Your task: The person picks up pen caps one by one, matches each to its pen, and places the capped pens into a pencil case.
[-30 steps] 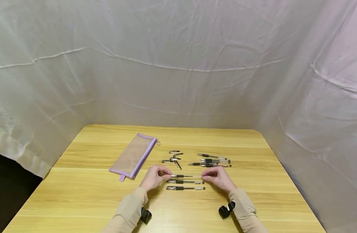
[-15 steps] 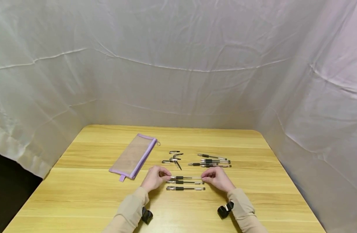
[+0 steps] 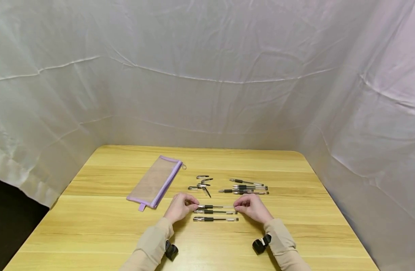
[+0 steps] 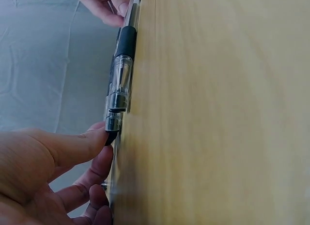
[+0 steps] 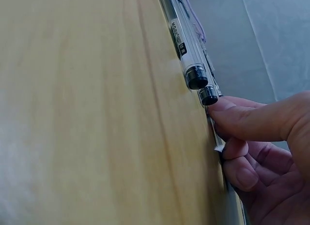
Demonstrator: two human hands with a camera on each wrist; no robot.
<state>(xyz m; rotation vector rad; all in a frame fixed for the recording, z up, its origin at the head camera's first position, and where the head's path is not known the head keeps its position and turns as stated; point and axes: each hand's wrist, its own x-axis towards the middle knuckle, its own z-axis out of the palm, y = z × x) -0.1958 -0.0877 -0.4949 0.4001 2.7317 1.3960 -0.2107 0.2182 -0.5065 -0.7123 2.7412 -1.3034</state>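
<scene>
In the head view, three black capped gel pens lie roughly parallel in front of the person. My left hand [image 3: 181,207] pinches the cap end of the farthest pen [image 3: 210,206] between thumb and fingers. At its other end, my right hand [image 3: 254,207] holds the same pen by its clear barrel tip. Just nearer lies the middle pen [image 3: 215,212], almost against the held one. The front pen [image 3: 215,219] rests a small gap closer. In the right wrist view, thumb and fingers [image 5: 237,119] sit right by the pen ends; the fingers partly hide the held pen's end.
Several loose pen caps [image 3: 203,184] lie in a cluster behind the left hand. Beyond the right hand, several uncapped pens [image 3: 249,187] are heaped together. A mesh zip pouch with purple edging [image 3: 175,171] lies flat at left. Pale curtains [image 3: 207,105] surround the wooden table [image 3: 207,248].
Both hands have brought the farthest pen slightly toward the person, closing its gap to the middle pen. Over the last half second almost nothing has moved.
</scene>
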